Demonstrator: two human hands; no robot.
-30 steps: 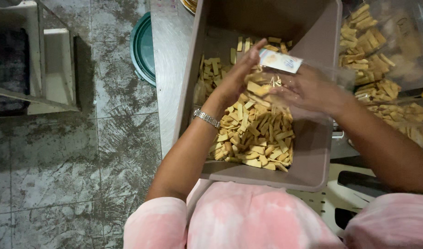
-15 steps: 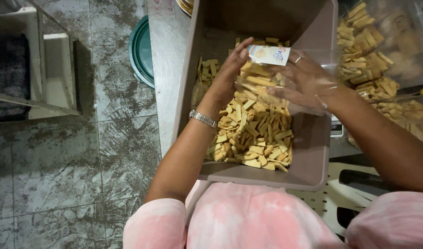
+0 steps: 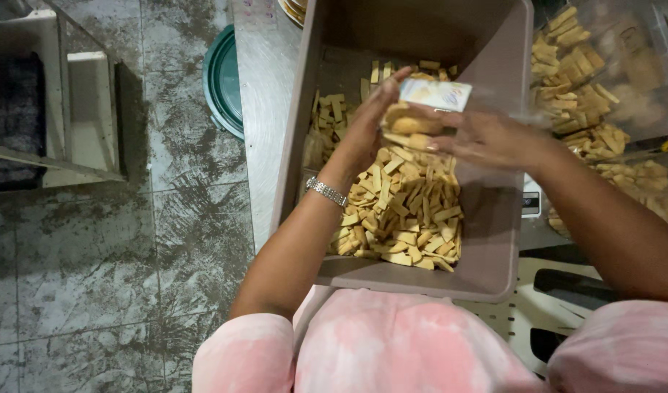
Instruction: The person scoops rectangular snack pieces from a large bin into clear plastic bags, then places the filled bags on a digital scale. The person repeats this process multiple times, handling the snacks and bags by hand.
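A tan plastic bin [image 3: 494, 240] in front of me holds a heap of pale yellow stick-shaped snacks [image 3: 407, 211]. My left hand [image 3: 367, 135], with a metal watch on the wrist, is cupped over the heap and holds a handful of snacks against a clear plastic bag. My right hand [image 3: 490, 138] grips that clear bag [image 3: 436, 94], which has a pale label on its top, just above the snacks. Both hands meet over the middle of the bin.
Clear bags filled with the same snacks [image 3: 603, 109] lie to the right of the bin. A steel counter [image 3: 261, 109] runs along the bin's left side, and a green round lid [image 3: 225, 80] lies on the grey tiled floor beyond it. A glass case [image 3: 50, 109] stands at far left.
Both hands and the bag shifted slightly toward the far end of the bin. My left hand has risen from the heap with snacks against the bag.
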